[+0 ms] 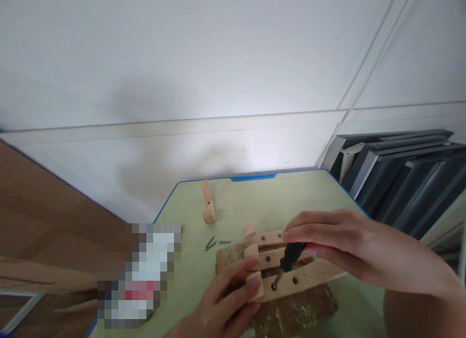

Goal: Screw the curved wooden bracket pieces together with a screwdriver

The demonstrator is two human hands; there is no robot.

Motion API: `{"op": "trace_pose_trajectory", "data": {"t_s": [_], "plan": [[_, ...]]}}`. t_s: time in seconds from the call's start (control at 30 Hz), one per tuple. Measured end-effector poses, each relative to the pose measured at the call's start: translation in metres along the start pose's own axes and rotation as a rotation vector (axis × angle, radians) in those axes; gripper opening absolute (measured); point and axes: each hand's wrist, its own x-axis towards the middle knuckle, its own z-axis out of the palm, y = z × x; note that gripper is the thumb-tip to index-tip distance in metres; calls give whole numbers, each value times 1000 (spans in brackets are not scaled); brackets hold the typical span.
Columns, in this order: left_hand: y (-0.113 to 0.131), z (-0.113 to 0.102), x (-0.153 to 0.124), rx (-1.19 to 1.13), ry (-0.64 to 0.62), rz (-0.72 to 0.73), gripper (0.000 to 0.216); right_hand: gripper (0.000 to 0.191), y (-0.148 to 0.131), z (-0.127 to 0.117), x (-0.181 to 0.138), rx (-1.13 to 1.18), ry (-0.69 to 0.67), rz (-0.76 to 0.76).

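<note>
My right hand (327, 236) is closed around the black handle of a screwdriver (291, 255). The screwdriver leans, its tip in a hole near the end of the nearest wooden piece (313, 276). With its fingers, my left hand (229, 296) presses on the blocky left ends of the two nearer pieces. Beyond the nearest piece lie a middle wooden piece (269, 259) and a far wooden piece (269, 238), both with holes or screw heads. Under them is a worn brown board (294, 311). Whether a screw sits under the screwdriver tip cannot be made out.
Loose screws (210, 243) lie left of the brown board on the pale green, blue-edged table (240, 202). A separate wooden piece (207, 202) rests farther back. A blurred-out item (141, 275) is at the table's left edge. Dark panels (407, 168) lean against the wall at right.
</note>
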Motion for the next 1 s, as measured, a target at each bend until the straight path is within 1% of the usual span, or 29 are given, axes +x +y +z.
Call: {"op": "trace_pose_trajectory", "data": {"t_s": [0.17,0.33,0.47,0.6,0.8,0.87,1.0], "plan": [[1,0,-1,-17,0,-7,47,31,0,1,5,76,15,-53],[0,1,-2,-27,2,4,49,19,-1,0,8,67,12,-10],[1,0,-1,-9,-10,-12,48,18,0,-1,11,16,11,-6],[2,-1,0,-15,-17,-10,48,19,-1,0,12,-32,12,30],[1,0,0,-9,-9,-15,50,10,-2,-1,12,-30,52,13],[2,0,-1,3,-13,-21,50,12,0,0,12,-79,63,24],[2,0,-1,15,-4,-13,47,24,5,4,13,-226,44,90]]}}
